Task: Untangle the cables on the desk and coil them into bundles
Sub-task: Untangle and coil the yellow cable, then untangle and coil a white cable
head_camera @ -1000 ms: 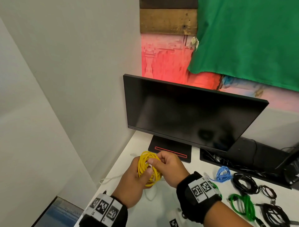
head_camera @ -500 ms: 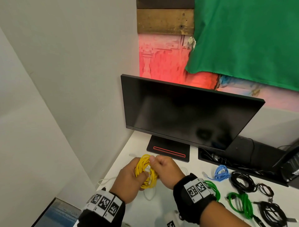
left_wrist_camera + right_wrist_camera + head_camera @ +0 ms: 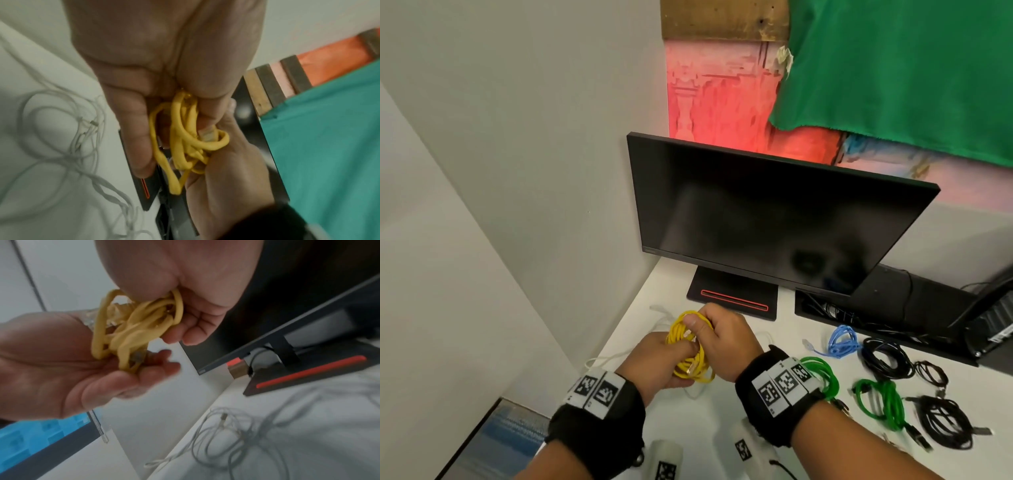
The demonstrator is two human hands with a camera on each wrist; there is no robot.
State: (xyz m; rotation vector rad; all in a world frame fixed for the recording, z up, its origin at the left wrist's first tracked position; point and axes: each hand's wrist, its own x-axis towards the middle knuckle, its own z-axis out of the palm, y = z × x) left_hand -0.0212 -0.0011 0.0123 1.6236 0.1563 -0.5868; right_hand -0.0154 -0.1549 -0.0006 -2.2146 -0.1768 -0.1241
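Note:
A coiled yellow cable (image 3: 690,346) hangs above the white desk (image 3: 722,418) between both hands. My left hand (image 3: 654,363) grips its lower loops, fingers curled round them (image 3: 179,141). My right hand (image 3: 719,339) pinches the upper loops with thumb on top (image 3: 144,324). A clear plug of the yellow cable shows among the loops (image 3: 207,134). A loose white cable (image 3: 236,434) lies tangled on the desk below the hands (image 3: 68,138).
A black monitor (image 3: 774,219) on its stand (image 3: 732,298) rises just behind the hands. To the right lie coiled bundles: blue (image 3: 842,341), green (image 3: 880,404), black (image 3: 887,356). A black tray (image 3: 893,315) with wires sits at the back right. The desk's left edge runs beside a wall.
Both hands with the yellow coil have sunk a little toward the desk and nearer me. The right thumb now lies over the top loops.

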